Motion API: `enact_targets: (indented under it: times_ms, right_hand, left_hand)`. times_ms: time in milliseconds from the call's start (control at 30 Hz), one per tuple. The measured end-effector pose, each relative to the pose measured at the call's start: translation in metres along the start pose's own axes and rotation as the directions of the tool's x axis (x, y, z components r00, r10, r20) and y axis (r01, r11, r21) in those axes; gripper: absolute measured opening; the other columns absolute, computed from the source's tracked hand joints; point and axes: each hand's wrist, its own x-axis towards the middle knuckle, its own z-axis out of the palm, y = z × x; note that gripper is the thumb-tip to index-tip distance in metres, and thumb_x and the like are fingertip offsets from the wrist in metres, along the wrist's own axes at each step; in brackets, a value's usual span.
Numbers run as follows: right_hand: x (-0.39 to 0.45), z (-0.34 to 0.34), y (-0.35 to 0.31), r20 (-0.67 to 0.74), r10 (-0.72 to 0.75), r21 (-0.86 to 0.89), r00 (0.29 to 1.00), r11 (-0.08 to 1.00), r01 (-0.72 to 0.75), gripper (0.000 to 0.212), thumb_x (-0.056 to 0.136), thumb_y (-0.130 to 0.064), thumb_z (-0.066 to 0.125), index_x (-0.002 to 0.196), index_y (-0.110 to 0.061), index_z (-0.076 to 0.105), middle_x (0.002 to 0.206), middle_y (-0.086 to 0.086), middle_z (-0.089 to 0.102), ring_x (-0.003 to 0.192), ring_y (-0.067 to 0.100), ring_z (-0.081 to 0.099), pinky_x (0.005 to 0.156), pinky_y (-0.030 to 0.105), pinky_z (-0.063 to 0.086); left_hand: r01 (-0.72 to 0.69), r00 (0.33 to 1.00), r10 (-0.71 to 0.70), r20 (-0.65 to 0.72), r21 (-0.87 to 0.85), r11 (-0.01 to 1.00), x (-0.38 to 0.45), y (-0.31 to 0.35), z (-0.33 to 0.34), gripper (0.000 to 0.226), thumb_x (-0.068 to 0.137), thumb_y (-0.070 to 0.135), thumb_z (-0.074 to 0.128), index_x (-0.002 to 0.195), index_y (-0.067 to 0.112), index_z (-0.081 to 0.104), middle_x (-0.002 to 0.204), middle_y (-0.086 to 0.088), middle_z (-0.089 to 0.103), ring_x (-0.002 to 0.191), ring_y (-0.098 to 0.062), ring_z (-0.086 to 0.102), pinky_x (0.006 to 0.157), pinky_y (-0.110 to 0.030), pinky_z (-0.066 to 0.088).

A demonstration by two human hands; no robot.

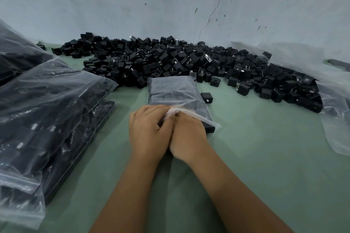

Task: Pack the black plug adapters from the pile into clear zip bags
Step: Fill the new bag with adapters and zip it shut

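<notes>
- My left hand [149, 128] rests at the near end of the clear zip bag filled with black adapters [174, 92], fingers curled, pinching the bag's crumpled mouth flap.
- My right hand [189, 134] lies just beside it, touching it along the knuckles; its fingers curl over the same flap, the white zip strip running out from under them toward the right.
- The filled bag lies flat on the green-covered bench [265, 157], near the middle, its far end touching the front of the pile.
- One loose black plug adapter [206, 97] sits just beside the bag's right edge; another [215, 81] lies slightly farther back, nearer the pile.
- The pile of black plug adapters [170, 58] stretches along the far edge of the bench, against the pale blue-grey wall [170, 2], which shows a thin crack and dark marks.
- At the right end, the pile spills from a large clear plastic sack [333, 100] lying toward the bench's right edge.
- Along the left edge, a stack of packed clear zip bags [47, 119] holds dark adapters; the bags overlap one another, reaching the near left corner.
- Behind that stack, at the far left, a larger clear plastic bag with dark contents [17, 55] rises above it; its contents are too blurred to identify.
</notes>
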Motion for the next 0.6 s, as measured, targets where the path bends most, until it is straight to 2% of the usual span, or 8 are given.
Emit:
enact_targets:
  times_ms: [100, 233, 400, 467, 500, 533, 600]
  right_hand:
    - [-0.001, 0.001, 0.003, -0.017, 0.03, -0.001, 0.999, 1.0, -0.03, 0.018, 0.085, -0.019, 0.046, 0.099, -0.021, 0.057, 0.095, -0.002, 0.062, 0.087, 0.018, 0.059, 0.069, 0.027, 0.038]
    - [0.0, 0.002, 0.004, 0.05, 0.033, -0.022, 0.998, 0.999, -0.032, 0.027, 0.088, -0.023, 0.042, 0.113, -0.023, 0.054, 0.109, -0.003, 0.061, 0.099, 0.017, 0.057, 0.08, 0.029, 0.045]
    - [-0.009, -0.012, 0.007, -0.025, 0.009, 0.08, 1.0, 0.997, -0.006, 0.022, 0.094, -0.031, 0.039, 0.104, -0.023, 0.057, 0.1, -0.003, 0.06, 0.089, 0.015, 0.054, 0.074, 0.026, 0.042]
    - [-0.02, -0.018, 0.012, -0.046, -0.046, 0.09, 0.998, 0.995, 0.05, 0.027, 0.096, -0.031, 0.041, 0.109, -0.02, 0.061, 0.103, -0.003, 0.063, 0.092, 0.015, 0.057, 0.08, 0.03, 0.047]
    - [-0.026, -0.022, 0.014, -0.097, -0.104, 0.084, 0.99, 0.99, 0.112, 0.028, 0.096, -0.029, 0.043, 0.108, -0.017, 0.065, 0.103, -0.002, 0.066, 0.092, 0.016, 0.059, 0.082, 0.032, 0.048]
    - [-0.031, -0.025, 0.019, -0.193, -0.176, 0.056, 0.965, 0.98, 0.19, 0.028, 0.095, -0.026, 0.045, 0.098, -0.014, 0.069, 0.095, 0.001, 0.068, 0.085, 0.017, 0.061, 0.076, 0.032, 0.05]
    - [-0.033, -0.031, 0.034, -0.413, -0.269, -0.063, 0.87, 0.962, 0.267, 0.03, 0.093, -0.023, 0.046, 0.074, -0.012, 0.067, 0.073, 0.002, 0.062, 0.065, 0.018, 0.054, 0.057, 0.031, 0.044]
  left_hand:
    - [0.005, 1.0, -0.005, 0.009, -0.012, 1.0, 0.0, -0.001, 0.001, 0.03, 0.087, 0.037, 0.051, 0.089, 0.02, 0.076, 0.092, 0.011, 0.073, 0.092, -0.017, 0.062, 0.088, -0.048, 0.045]
    - [0.03, 1.0, -0.03, 0.002, -0.01, 0.999, 0.0, -0.002, 0.002, 0.021, 0.085, 0.029, 0.058, 0.086, 0.018, 0.076, 0.088, 0.008, 0.073, 0.088, -0.019, 0.063, 0.086, -0.049, 0.045]
    - [0.066, 0.997, -0.064, 0.04, -0.062, 0.996, 0.002, -0.002, 0.001, 0.024, 0.086, 0.03, 0.055, 0.088, 0.02, 0.077, 0.087, 0.01, 0.072, 0.087, -0.019, 0.064, 0.085, -0.048, 0.047]
    - [0.076, 0.996, -0.072, 0.057, -0.072, 0.995, 0.002, -0.002, 0.001, 0.027, 0.088, 0.032, 0.053, 0.09, 0.02, 0.077, 0.086, 0.011, 0.072, 0.085, -0.018, 0.063, 0.084, -0.048, 0.047]
    - [0.089, 0.995, -0.084, 0.061, -0.079, 0.993, 0.001, -0.002, 0.001, 0.029, 0.088, 0.034, 0.051, 0.09, 0.021, 0.077, 0.084, 0.01, 0.071, 0.083, -0.017, 0.063, 0.083, -0.047, 0.047]
    - [0.111, 0.993, -0.106, 0.059, -0.084, 0.99, 0.001, -0.001, 0.002, 0.031, 0.088, 0.036, 0.05, 0.089, 0.021, 0.076, 0.082, 0.01, 0.071, 0.081, -0.017, 0.062, 0.081, -0.045, 0.047]
    - [0.165, 0.985, -0.161, 0.059, -0.069, 0.984, 0.001, -0.002, 0.003, 0.034, 0.088, 0.039, 0.047, 0.084, 0.019, 0.075, 0.075, 0.006, 0.069, 0.077, -0.019, 0.06, 0.077, -0.043, 0.047]
